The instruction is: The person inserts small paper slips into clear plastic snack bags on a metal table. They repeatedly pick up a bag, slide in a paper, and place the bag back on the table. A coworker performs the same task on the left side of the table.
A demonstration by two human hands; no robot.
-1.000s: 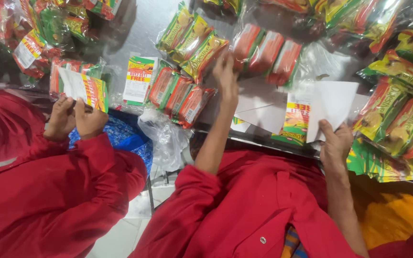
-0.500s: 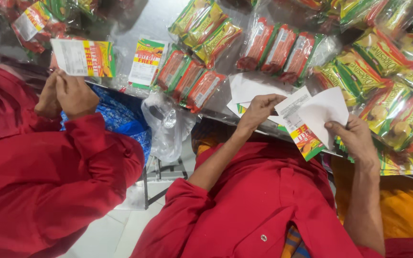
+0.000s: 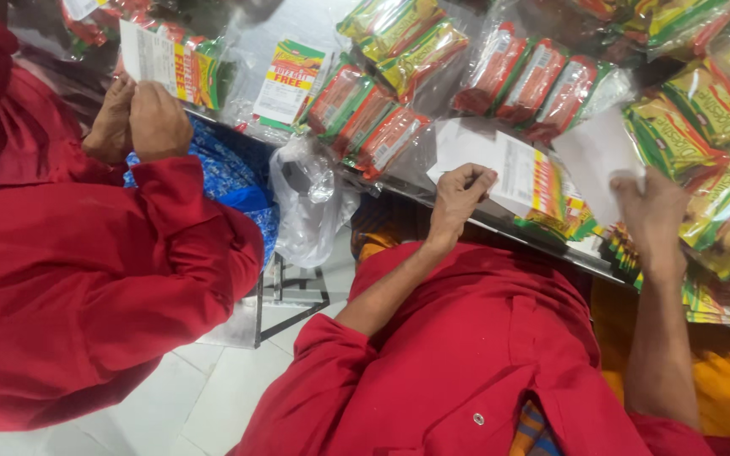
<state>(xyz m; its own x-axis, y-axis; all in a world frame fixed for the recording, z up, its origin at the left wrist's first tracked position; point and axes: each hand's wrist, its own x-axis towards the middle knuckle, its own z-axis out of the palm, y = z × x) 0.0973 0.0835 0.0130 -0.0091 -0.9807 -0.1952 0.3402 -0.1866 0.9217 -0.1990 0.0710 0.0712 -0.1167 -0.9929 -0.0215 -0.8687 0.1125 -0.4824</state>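
The left hand (image 3: 460, 192) pinches the near edge of a flat printed card (image 3: 524, 179). The right hand (image 3: 651, 215) holds the card's other side, where a white flap (image 3: 595, 152) sticks up. The card sits between the two hands, over the table edge (image 3: 500, 226).

Just past the left hand lie two clear bags, each with three red packs: one (image 3: 363, 118) to its left, one (image 3: 542, 84) above the card. Green packs (image 3: 703, 135) pile up beside the right hand.

Far left, a co-worker's two hands (image 3: 138, 125) hold another card (image 3: 171, 66). One crumpled clear bag (image 3: 307, 203) hangs between the two people.
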